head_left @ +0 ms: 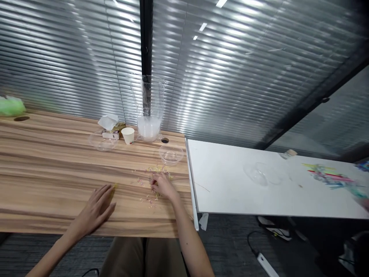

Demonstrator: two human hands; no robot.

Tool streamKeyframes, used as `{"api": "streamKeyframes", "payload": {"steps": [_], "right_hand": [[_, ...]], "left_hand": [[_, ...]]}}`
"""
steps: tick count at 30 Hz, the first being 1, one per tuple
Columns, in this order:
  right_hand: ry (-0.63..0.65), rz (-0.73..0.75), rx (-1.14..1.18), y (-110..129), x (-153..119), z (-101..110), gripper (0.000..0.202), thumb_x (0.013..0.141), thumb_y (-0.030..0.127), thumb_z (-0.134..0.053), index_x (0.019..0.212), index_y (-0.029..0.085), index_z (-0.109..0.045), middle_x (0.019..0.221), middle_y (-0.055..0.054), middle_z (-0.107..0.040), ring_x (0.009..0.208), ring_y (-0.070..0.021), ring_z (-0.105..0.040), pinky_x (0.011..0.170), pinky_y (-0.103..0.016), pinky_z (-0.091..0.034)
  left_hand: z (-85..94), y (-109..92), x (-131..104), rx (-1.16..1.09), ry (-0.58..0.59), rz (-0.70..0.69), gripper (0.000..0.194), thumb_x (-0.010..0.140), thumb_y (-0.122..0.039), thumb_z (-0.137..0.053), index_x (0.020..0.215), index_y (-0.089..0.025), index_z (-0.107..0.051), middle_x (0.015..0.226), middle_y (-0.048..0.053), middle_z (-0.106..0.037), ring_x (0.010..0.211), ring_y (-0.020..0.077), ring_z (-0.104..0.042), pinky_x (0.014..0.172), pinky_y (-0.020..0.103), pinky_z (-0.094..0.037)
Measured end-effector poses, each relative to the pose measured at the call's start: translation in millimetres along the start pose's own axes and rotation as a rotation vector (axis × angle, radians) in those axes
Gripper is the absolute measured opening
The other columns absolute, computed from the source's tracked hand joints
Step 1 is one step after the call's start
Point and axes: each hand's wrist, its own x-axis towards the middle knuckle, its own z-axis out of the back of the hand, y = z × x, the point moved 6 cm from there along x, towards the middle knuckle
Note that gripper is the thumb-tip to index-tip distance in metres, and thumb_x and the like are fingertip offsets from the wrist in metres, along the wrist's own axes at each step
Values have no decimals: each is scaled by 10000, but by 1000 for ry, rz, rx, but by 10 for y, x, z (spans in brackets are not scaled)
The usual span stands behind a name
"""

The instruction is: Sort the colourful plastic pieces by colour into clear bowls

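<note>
The bare right forearm (188,231) leads to the right hand (163,185), fingers narrowed over tiny pink-and-yellow plastic-looking bits (158,169), hold unclear; pinch lightly. The left hand (92,209) lies spread.

A wood-grain table (57,165) bears tiny pieces (157,168) and clear bowls (171,157).

No legible text, tiny coloured mark (132,142) on white paper cup (127,135), seemingly too small to read

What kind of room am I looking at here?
Probably an office or similar workroom: slatted blinds line the wall, the wooden desk has cable holes, and what looks like a power strip lies on the dark floor.
</note>
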Motion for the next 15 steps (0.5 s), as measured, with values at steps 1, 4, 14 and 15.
{"api": "streamKeyframes", "payload": {"steps": [1, 4, 14, 15], "right_hand": [[-8, 2, 3, -3, 2, -2, 131, 781, 38, -638, 718, 153, -644, 870, -26, -668, 925, -178, -540, 882, -257, -341], [-33, 8, 25, -18, 14, -9, 141, 777, 21, -619, 727, 149, -648, 863, -33, -674, 908, -173, -558, 845, -239, -357], [-82, 49, 50, -86, 58, -5, 214, 771, -29, -552, 746, 146, -673, 791, -21, -675, 725, -134, -565, 688, -197, -358], [-82, 49, 49, -75, 57, 11, 219, 770, -32, -550, 733, 146, -671, 777, -21, -672, 713, -133, -560, 682, -200, -354]], "left_hand": [[9, -5, -17, 4, -7, -2, 558, 916, -458, -428, 1397, -180, -375, 1395, 155, -457, 1295, 336, -427, 1082, 531, -325], [53, -44, -46, 14, -25, -27, 540, 919, -449, -440, 1378, -168, -394, 1376, 171, -471, 1281, 349, -438, 1054, 535, -364], [270, -178, 19, -45, -108, -22, 463, 955, -366, -408, 1388, -207, -374, 1380, 145, -462, 1316, 312, -408, 1066, 476, -392], [295, -191, 18, -45, -118, -17, 455, 957, -359, -403, 1387, -211, -375, 1377, 139, -468, 1310, 306, -417, 1068, 472, -393]]}}
